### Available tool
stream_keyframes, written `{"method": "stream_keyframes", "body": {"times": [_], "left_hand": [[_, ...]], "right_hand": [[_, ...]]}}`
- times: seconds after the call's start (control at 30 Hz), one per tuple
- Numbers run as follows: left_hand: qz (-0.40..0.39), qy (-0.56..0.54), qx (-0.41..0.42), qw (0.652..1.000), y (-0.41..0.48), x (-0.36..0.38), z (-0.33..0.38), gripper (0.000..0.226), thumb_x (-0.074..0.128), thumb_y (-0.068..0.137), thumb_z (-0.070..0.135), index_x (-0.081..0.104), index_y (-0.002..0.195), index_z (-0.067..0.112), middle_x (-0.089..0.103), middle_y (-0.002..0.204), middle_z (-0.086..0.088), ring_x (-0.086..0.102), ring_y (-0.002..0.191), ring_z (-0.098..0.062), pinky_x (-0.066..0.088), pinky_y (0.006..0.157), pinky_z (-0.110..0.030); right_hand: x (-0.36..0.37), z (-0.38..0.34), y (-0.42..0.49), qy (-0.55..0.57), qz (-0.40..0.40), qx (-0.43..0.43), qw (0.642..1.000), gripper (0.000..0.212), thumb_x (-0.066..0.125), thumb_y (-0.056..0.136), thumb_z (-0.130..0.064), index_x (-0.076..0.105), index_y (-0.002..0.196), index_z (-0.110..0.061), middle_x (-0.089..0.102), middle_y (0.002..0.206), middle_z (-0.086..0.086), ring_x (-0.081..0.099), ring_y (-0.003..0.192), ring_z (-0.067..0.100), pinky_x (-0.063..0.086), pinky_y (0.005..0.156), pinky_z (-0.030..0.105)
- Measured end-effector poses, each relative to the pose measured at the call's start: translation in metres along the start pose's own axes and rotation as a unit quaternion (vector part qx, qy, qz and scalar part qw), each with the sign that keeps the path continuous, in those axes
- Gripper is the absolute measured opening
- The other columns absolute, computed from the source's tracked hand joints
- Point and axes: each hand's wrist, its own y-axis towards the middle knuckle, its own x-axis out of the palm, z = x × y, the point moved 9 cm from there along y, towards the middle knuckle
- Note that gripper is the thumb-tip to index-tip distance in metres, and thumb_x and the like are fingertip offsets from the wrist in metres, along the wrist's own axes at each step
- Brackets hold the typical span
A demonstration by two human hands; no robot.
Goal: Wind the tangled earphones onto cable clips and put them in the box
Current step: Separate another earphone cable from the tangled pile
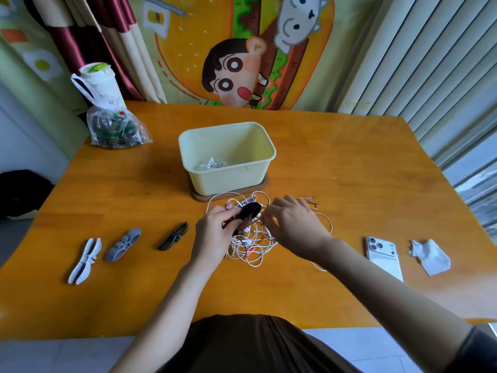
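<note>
my left grip (215, 232) is curled round a black cable clip (250, 211) partly wound with red earphone cable (312, 203), over the tangle of white earphones (252, 251) that lies on the desk (349, 157) just in front of the pale yellow box (228, 181); my right grip (293, 227) has its fingertips drawn together beside the clip, pinching that red strand as far as i can tell, though the back of the hand hides the tips; the risk i see is that the red strand seems to run through the white loops, so a firm pull could cinch the heap into a knot or drag it toward the phone (384, 255); loose turns could also slide off the clip if the left grip slackens; one wound white set (211, 165) already lies in the box, which stands on a brown tray (258, 189); the desk is glossy orange wood; a white clip (84, 261), a grey clip (123, 244) and a spare black clip (173, 236) lie to the left, a crumpled tissue (430, 257) to the right, a plastic bag (115, 127) and a paper cup (98, 82) at the far left corner; behind hang a cartoon cloth (236, 63), a curtain (107, 36) and vertical blinds (416, 49)
</note>
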Motion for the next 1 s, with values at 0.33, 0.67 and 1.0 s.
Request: {"method": "stream_keyframes", "body": {"times": [0.33,0.67,1.0], "left_hand": [[-0.22,-0.22,-0.068,0.948,-0.009,0.029,0.008,0.031,0.064,0.086,-0.001,0.069,0.106,0.023,0.07,0.097,0.018,0.062,0.101,0.002,0.045,0.087,-0.012],[-0.189,-0.542,-0.189,0.797,-0.009,0.031,0.014,0.021,0.069,0.075,0.021,0.078,0.093,0.025,0.073,0.099,0.0,0.066,0.093,-0.012,0.054,0.075,-0.026],[0.011,-0.671,-0.305,0.675,-0.002,0.022,-0.024,0.021,0.046,0.096,0.006,0.065,0.105,0.011,0.072,0.101,-0.008,0.065,0.102,-0.022,0.053,0.088,-0.05]], "right_hand": [[-0.001,0.028,0.0,-0.004,0.06,0.035,0.998,0.008,0.056,0.093,-0.019,0.061,0.099,-0.016,0.059,0.104,0.008,0.054,0.095,0.031,0.042,0.094,0.047],[0.026,0.009,0.003,0.2,0.034,0.066,0.977,0.02,0.039,0.101,-0.017,0.057,0.101,-0.01,0.05,0.092,0.004,0.04,0.083,0.022,0.04,0.078,0.039],[0.065,-0.014,-0.018,0.236,-0.066,0.066,0.967,0.032,0.033,0.102,-0.025,0.058,0.088,-0.012,0.051,0.094,0.002,0.047,0.089,0.022,0.042,0.083,0.04]]}}
